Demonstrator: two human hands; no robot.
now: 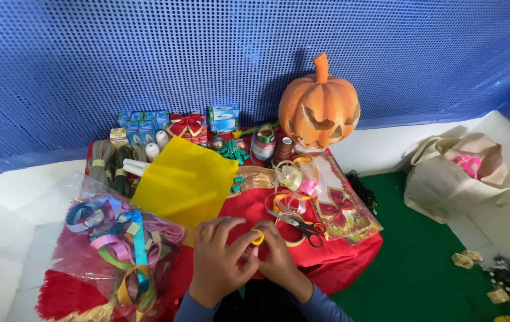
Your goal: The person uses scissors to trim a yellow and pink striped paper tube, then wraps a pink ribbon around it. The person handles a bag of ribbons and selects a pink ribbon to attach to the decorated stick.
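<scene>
Two hands pinch a small yellow ribbon loop over a red cloth.

The left hand [219,262] and right hand [279,256] press close together, fingertips closed on the yellow ribbon loop [258,237] between them. Just beyond the right hand lie black-handled scissors [299,223]. Left of the left hand sits a clear bag of coloured ribbons [117,244]. Farther off lies a yellow sheet [186,182], and beyond it all, against the blue backdrop, stands an orange carved pumpkin [319,107].
</scene>
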